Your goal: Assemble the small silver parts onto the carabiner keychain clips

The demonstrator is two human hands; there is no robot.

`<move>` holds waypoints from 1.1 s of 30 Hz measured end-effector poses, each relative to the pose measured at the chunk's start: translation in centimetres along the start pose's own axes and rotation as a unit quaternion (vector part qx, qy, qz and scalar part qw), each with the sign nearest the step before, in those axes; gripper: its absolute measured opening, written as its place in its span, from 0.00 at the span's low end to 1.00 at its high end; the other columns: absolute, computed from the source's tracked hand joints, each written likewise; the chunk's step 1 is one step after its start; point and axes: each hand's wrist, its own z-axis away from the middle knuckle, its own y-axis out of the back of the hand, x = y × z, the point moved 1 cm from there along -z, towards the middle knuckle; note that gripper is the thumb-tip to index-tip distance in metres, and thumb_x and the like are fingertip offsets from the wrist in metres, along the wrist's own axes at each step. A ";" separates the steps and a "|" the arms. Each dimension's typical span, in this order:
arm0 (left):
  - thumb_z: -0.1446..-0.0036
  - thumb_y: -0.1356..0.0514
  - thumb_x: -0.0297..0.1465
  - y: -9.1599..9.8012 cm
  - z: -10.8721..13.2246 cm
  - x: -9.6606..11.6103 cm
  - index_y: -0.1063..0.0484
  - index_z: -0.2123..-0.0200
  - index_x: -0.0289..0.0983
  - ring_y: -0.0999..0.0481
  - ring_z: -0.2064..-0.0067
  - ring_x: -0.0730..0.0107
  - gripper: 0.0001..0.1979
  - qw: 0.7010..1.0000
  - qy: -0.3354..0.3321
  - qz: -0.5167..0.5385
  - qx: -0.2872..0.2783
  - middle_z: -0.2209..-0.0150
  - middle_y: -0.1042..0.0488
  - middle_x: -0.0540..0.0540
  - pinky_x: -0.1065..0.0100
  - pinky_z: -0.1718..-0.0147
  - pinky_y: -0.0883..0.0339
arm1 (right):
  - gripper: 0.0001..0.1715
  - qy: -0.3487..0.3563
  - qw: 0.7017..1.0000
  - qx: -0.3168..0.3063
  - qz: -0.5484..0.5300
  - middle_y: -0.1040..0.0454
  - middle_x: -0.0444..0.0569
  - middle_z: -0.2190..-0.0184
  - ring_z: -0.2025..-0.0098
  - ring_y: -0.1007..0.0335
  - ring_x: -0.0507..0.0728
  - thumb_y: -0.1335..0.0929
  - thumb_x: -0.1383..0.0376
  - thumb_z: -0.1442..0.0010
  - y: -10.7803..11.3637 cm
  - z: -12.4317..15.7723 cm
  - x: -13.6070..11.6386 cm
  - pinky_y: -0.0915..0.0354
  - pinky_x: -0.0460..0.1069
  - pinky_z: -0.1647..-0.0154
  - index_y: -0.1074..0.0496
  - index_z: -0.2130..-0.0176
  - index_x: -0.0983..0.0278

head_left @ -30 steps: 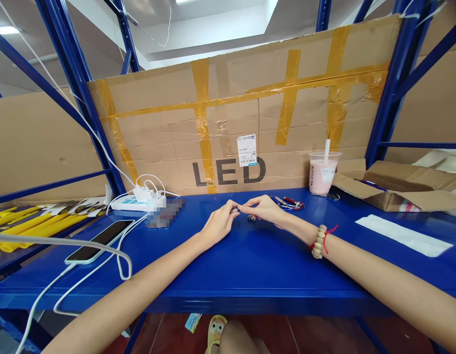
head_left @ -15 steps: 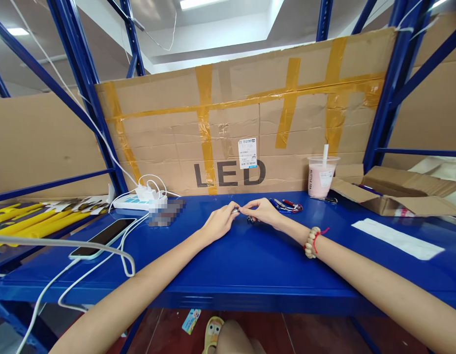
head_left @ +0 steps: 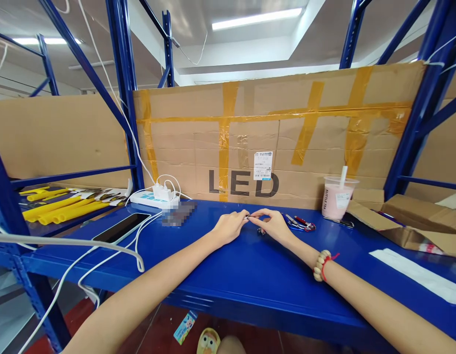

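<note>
Above the blue tabletop (head_left: 246, 275), my left hand (head_left: 229, 228) is closed, its fingertips pinching a small shiny metal piece (head_left: 247, 217) too small to name. My right hand (head_left: 274, 226), with a beaded bracelet (head_left: 321, 265) on its wrist, meets it from the other side, thumb and forefinger closed on the same piece. Below the right fingers lies a small dark metallic item (head_left: 261, 230), partly covered by that hand. Just right of it is a little heap of blue, silver and red carabiner-like clips (head_left: 299, 222).
A pink drink cup (head_left: 337, 199) with a straw and an open cardboard box (head_left: 415, 236) stand at right, near a white strip (head_left: 415, 273). At left are a phone (head_left: 122, 228), a power strip (head_left: 150, 197) and white cables (head_left: 139, 253). A cardboard panel (head_left: 198, 152) closes the back.
The view has shifted, so the whole scene sits further right and a little lower. Both hands stay joined at the small metal piece, with little change of their own.
</note>
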 end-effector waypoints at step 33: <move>0.35 0.61 0.36 0.6 0.1 -0.3 0.43 0.52 0.40 0.24 0.61 0.58 0.14 0.997 -0.005 -0.027 -0.072 0.60 0.24 0.44 0.66 0.67 0.34 | 0.10 0.168 0.963 -0.010 0.209 0.29 0.44 0.69 0.79 0.41 0.46 0.32 0.59 0.45 0.9 0.1 -0.5 0.43 0.44 0.75 0.26 0.66 0.62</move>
